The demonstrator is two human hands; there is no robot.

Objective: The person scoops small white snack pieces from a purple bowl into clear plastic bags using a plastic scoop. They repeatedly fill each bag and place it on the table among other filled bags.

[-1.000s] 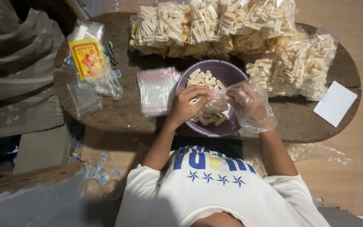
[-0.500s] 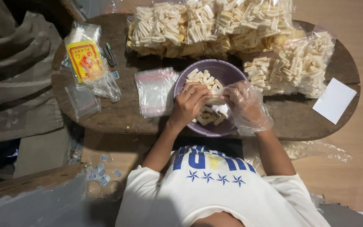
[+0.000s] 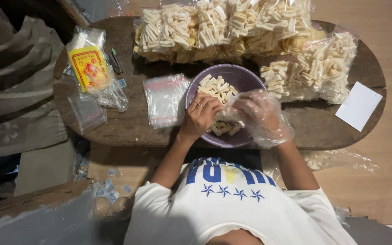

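A purple bowl (image 3: 243,75) of pale stick-shaped crackers (image 3: 214,86) sits on the dark wooden table (image 3: 332,131) in front of me. My left hand (image 3: 200,118), bare with rings, holds a small clear bag (image 3: 227,119) partly filled with crackers over the bowl's near side. My right hand (image 3: 259,115), inside a loose clear plastic glove, touches the same bag from the right, fingers at its mouth.
Several filled cracker bags (image 3: 232,29) are piled along the table's far edge and right side. A stack of empty clear bags (image 3: 165,99) lies left of the bowl. Further left lie a yellow-and-red packet (image 3: 89,68) and pens (image 3: 115,61). White paper (image 3: 358,105) lies at right.
Both hands stayed over the bowl's near side, shifting slightly as they work at the small bag. The camera view moved a little.
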